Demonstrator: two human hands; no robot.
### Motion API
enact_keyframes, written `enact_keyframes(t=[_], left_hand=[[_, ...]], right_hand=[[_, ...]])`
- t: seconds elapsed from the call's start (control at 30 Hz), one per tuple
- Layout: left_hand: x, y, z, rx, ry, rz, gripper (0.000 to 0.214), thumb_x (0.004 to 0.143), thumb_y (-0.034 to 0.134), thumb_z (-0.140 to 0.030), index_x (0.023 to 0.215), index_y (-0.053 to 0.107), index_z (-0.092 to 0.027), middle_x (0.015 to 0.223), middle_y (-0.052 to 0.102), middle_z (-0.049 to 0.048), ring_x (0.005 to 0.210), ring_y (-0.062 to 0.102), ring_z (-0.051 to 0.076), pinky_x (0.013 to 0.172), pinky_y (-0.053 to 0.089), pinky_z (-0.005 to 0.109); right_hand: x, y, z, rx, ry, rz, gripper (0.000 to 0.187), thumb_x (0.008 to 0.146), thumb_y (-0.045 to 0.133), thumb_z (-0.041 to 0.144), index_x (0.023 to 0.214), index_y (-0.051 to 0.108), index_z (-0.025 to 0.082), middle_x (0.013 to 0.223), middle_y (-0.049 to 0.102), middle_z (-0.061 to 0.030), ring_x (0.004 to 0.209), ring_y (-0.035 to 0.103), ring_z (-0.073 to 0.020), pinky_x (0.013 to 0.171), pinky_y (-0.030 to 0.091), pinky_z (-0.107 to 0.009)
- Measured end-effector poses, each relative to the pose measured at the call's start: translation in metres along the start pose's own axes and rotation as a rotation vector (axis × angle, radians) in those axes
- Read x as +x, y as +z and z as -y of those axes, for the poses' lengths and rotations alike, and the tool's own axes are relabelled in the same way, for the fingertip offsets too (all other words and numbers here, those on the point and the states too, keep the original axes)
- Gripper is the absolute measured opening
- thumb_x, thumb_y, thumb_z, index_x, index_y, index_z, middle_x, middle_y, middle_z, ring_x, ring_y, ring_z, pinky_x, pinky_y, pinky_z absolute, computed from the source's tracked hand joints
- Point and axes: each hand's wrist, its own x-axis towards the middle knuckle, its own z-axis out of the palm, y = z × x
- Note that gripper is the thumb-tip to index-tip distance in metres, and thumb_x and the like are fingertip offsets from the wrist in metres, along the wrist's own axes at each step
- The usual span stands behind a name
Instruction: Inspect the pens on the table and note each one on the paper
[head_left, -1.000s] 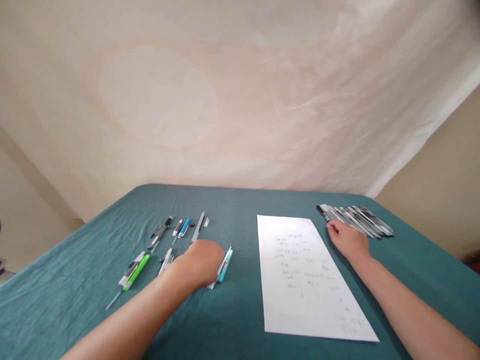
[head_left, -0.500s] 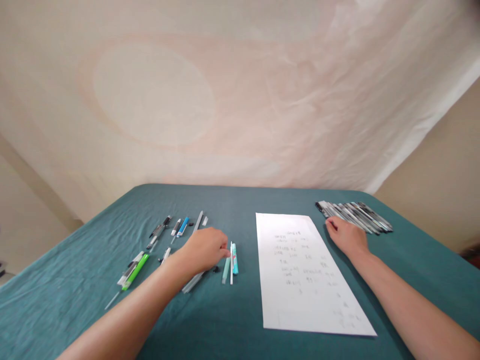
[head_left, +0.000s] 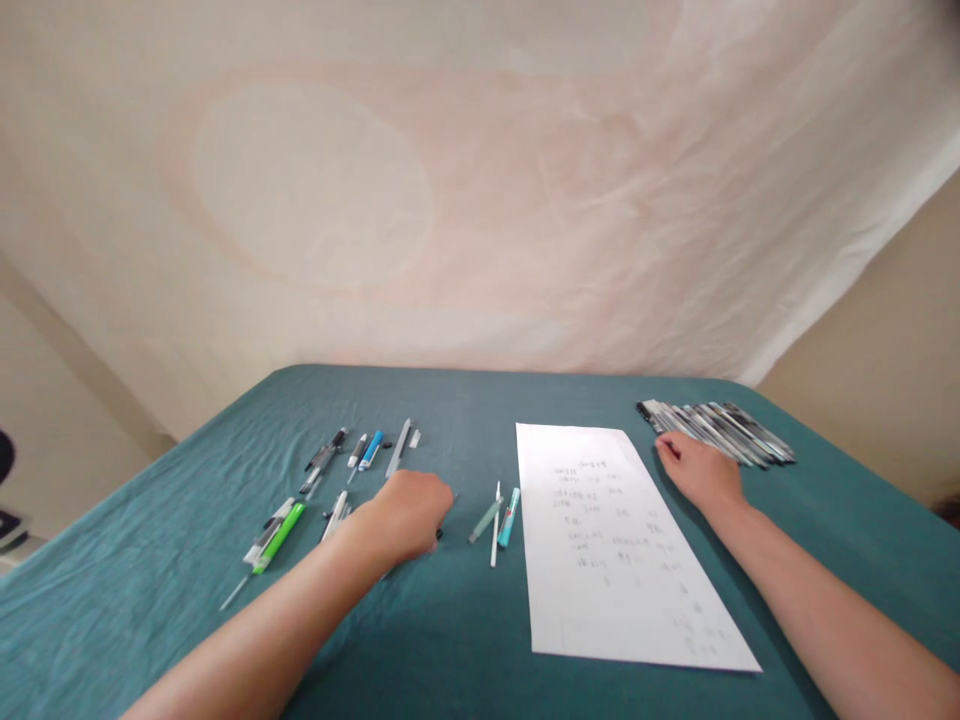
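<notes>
My left hand [head_left: 409,515] lies knuckles up on the teal tablecloth [head_left: 450,640], fingers curled down; what is under them is hidden. A tiny black piece [head_left: 439,535] shows at its fingertips. Just right of it lie a grey-green tube [head_left: 485,520], a thin white refill [head_left: 496,512] and a teal pen part [head_left: 509,516]. My right hand [head_left: 697,470] rests with loosely bent fingers, holding nothing, at the right edge of a written sheet of paper [head_left: 600,600]. It is close to a pile of several black and silver pens [head_left: 720,420].
Left of my left hand lie a green pen [head_left: 279,535], a black pen [head_left: 324,458], a blue cap piece [head_left: 370,450] and a grey barrel [head_left: 398,446]. A pale draped sheet [head_left: 480,200] hangs behind the table's far edge.
The teal part, white refill and grey-green tube have shifted right, closer to the paper. My left hand has drawn back a little to the left. My right hand has stayed put.
</notes>
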Motion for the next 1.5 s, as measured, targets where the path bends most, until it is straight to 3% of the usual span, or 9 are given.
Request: enact_keyframes(t=[0.3, 0.5, 0.63, 0.8, 1.0, 1.2, 1.5], left_hand=[[0.009, 0.011, -0.006, 0.01, -0.046, -0.084, 0.012, 0.075, 0.062, -0.019, 0.08, 0.07, -0.012, 0.085, 0.071, 0.0174, 0.082, 0.067, 0.034, 0.071, 0.052, 0.04], [0.02, 0.02, -0.018, -0.033, -0.129, -0.213, 0.022, 0.088, 0.05, -0.028, 0.099, 0.061, -0.013, 0.093, 0.068, 0.0154, 0.086, 0.066, 0.031, 0.07, 0.051, 0.039], [0.028, 0.026, -0.02, -0.064, -0.153, -0.246, 0.019, 0.085, 0.054, -0.025, 0.095, 0.06, -0.011, 0.092, 0.067, 0.0171, 0.089, 0.063, 0.031, 0.072, 0.049, 0.037], [0.03, 0.026, -0.013, -0.179, -0.114, -0.336, 0.018, 0.088, 0.045, -0.024, 0.093, 0.058, -0.013, 0.099, 0.063, 0.016, 0.101, 0.056, 0.03, 0.083, 0.042, 0.038], [0.036, 0.03, -0.014, -0.438, -0.049, -0.326, 0.013, 0.084, 0.045, -0.021, 0.088, 0.056, -0.017, 0.084, 0.065, 0.0055, 0.076, 0.061, 0.019, 0.066, 0.042, 0.025], [0.04, 0.038, -0.026, -0.555, -0.05, -0.314, 0.012, 0.08, 0.048, -0.021, 0.088, 0.055, -0.018, 0.079, 0.064, 0.0044, 0.07, 0.06, 0.018, 0.058, 0.039, 0.024], [0.038, 0.028, -0.015, -0.674, -0.02, -0.353, 0.012, 0.08, 0.053, -0.025, 0.09, 0.055, -0.019, 0.083, 0.064, 0.0008, 0.074, 0.06, 0.016, 0.065, 0.042, 0.024]], right_hand=[[-0.001, -0.002, 0.001, 0.014, 0.01, 0.018, 0.026, 0.088, 0.045, 0.041, 0.093, 0.066, 0.028, 0.076, 0.069, -0.0009, 0.064, 0.06, -0.0179, 0.05, 0.027, -0.025], [0.0, -0.002, 0.001, 0.009, 0.014, 0.023, 0.026, 0.087, 0.045, 0.041, 0.095, 0.067, 0.029, 0.076, 0.069, -0.0008, 0.064, 0.06, -0.018, 0.051, 0.028, -0.026], [-0.001, -0.003, 0.001, 0.006, 0.007, 0.01, 0.026, 0.088, 0.045, 0.041, 0.094, 0.067, 0.028, 0.076, 0.07, -0.0009, 0.063, 0.06, -0.0178, 0.051, 0.027, -0.026], [0.0, -0.005, 0.002, 0.004, 0.015, 0.028, 0.026, 0.087, 0.045, 0.041, 0.093, 0.067, 0.027, 0.077, 0.07, -0.0012, 0.062, 0.059, -0.0171, 0.05, 0.026, -0.026], [0.0, -0.006, 0.003, 0.006, 0.001, 0.031, 0.027, 0.088, 0.043, 0.041, 0.094, 0.066, 0.028, 0.077, 0.07, -0.0009, 0.063, 0.059, -0.0171, 0.051, 0.026, -0.025], [0.001, -0.006, 0.003, 0.006, 0.007, 0.036, 0.026, 0.088, 0.045, 0.04, 0.094, 0.067, 0.027, 0.077, 0.07, -0.0012, 0.064, 0.06, -0.0173, 0.051, 0.027, -0.025], [0.0, -0.005, 0.002, 0.017, -0.003, 0.02, 0.026, 0.088, 0.044, 0.04, 0.093, 0.067, 0.028, 0.076, 0.07, -0.0002, 0.063, 0.059, -0.0173, 0.051, 0.027, -0.026]])
